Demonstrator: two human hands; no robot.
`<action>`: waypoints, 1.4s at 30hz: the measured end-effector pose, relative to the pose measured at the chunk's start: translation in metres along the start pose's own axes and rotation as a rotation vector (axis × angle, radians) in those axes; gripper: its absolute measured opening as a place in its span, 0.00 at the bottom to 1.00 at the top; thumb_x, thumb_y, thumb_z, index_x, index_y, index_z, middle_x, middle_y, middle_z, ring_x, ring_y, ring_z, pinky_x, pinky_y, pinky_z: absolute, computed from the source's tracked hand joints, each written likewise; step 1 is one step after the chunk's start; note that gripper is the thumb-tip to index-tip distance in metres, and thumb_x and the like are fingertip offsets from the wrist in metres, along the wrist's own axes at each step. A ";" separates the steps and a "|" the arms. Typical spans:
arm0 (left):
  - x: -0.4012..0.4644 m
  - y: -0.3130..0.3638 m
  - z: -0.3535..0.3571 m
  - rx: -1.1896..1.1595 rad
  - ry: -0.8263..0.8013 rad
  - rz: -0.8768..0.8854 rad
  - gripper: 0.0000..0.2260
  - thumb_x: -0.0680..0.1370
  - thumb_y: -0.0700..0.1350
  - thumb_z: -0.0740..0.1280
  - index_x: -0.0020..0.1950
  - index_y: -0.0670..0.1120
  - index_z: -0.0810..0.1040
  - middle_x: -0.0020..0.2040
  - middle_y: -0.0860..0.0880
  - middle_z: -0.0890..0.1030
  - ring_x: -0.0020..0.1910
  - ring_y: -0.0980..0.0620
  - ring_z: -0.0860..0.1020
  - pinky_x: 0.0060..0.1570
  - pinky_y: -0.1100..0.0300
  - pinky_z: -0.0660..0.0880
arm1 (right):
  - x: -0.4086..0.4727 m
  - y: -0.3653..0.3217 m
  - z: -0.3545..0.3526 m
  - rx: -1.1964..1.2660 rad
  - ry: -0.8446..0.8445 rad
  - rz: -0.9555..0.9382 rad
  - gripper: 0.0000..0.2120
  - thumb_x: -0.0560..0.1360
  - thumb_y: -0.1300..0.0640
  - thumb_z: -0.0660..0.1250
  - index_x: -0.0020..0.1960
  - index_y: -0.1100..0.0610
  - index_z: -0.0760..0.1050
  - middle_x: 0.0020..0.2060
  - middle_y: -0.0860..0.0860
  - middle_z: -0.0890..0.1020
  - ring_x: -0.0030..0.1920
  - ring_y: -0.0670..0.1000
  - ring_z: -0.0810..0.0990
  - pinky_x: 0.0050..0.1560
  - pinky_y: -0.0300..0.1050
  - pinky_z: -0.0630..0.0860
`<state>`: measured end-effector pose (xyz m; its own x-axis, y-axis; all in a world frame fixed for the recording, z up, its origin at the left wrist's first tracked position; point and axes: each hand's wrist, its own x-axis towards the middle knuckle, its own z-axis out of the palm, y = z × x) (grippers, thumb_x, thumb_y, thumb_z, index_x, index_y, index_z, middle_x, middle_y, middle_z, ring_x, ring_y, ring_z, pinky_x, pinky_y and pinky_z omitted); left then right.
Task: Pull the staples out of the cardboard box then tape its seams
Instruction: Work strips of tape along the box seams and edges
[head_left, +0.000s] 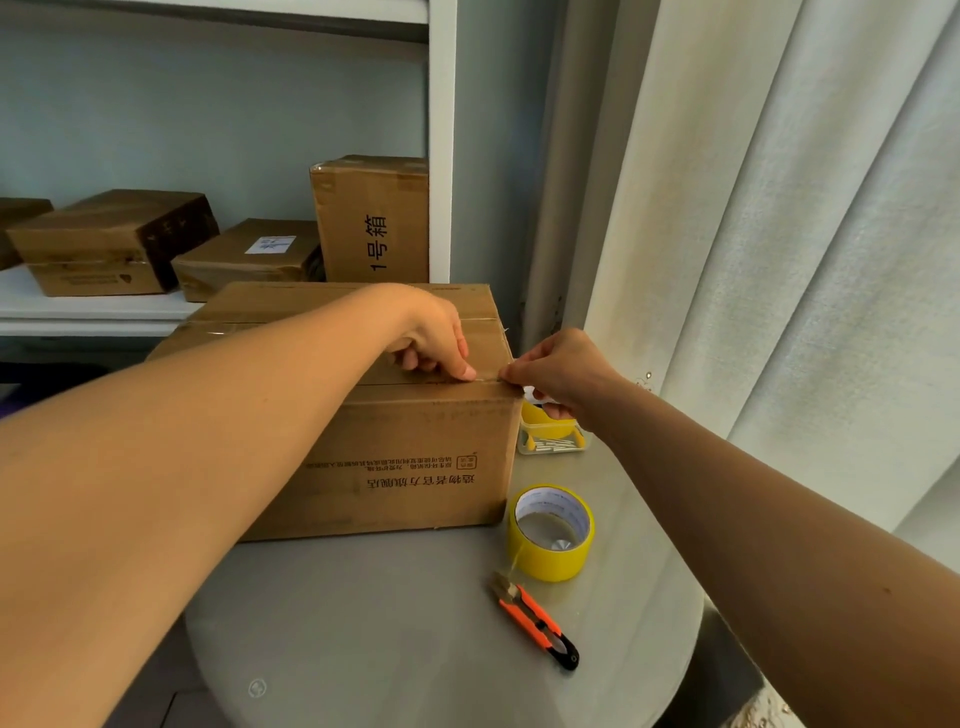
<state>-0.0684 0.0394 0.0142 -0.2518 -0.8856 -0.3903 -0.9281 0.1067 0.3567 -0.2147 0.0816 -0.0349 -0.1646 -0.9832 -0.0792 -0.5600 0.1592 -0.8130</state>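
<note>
Your two bare forearms fill the near field, reaching over a round grey table (363, 623) with a smooth, faintly glossy top. Your left hand (434, 340) rests on top of the cardboard box (395, 457), fingers curled, thumb tip pressing down at the seam near the box's right top edge. Your right hand (553, 371) is closed in a pinch at that same edge, just beside the left thumb; what it pinches is too small to tell, either a staple or a tape end. The box stands at the table's far left, plain brown corrugated board with printed text on its near face. A clear glossy strip already crosses its top, so the work appears to be at the seam stage, though staple removal cannot be ruled out. The next move calls for a firm hold-down with the left hand and a steady pull along the seam. Near the table's right edge stands a yellow tape roll (550, 530), a hollow ring. Orange snips (535, 621) lie in front of it. A small clear tray (553, 441) sits behind, against the box's right side.
</note>
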 end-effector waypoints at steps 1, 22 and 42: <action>0.000 -0.002 0.003 -0.057 0.006 0.010 0.09 0.77 0.46 0.68 0.56 0.46 0.75 0.39 0.47 0.71 0.28 0.55 0.63 0.21 0.67 0.62 | 0.000 0.000 0.002 0.009 -0.008 0.005 0.09 0.74 0.54 0.71 0.46 0.60 0.77 0.33 0.53 0.74 0.31 0.48 0.72 0.28 0.39 0.72; -0.008 -0.009 0.032 -0.177 0.181 0.133 0.01 0.79 0.45 0.65 0.49 0.50 0.76 0.44 0.50 0.74 0.31 0.54 0.66 0.26 0.63 0.61 | 0.001 0.010 0.023 0.483 0.034 0.298 0.07 0.79 0.53 0.61 0.50 0.57 0.72 0.42 0.54 0.73 0.39 0.50 0.72 0.32 0.44 0.76; -0.034 -0.014 0.105 0.093 0.904 0.618 0.06 0.80 0.52 0.61 0.51 0.51 0.73 0.37 0.57 0.73 0.36 0.54 0.75 0.31 0.61 0.68 | -0.028 0.069 0.021 -0.172 -0.233 0.040 0.11 0.77 0.59 0.66 0.36 0.60 0.75 0.27 0.52 0.81 0.22 0.46 0.77 0.28 0.39 0.78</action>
<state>-0.0755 0.1153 -0.0666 -0.4219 -0.6677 0.6133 -0.7374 0.6463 0.1962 -0.2315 0.1183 -0.1005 -0.0091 -0.9666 -0.2560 -0.6896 0.1915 -0.6985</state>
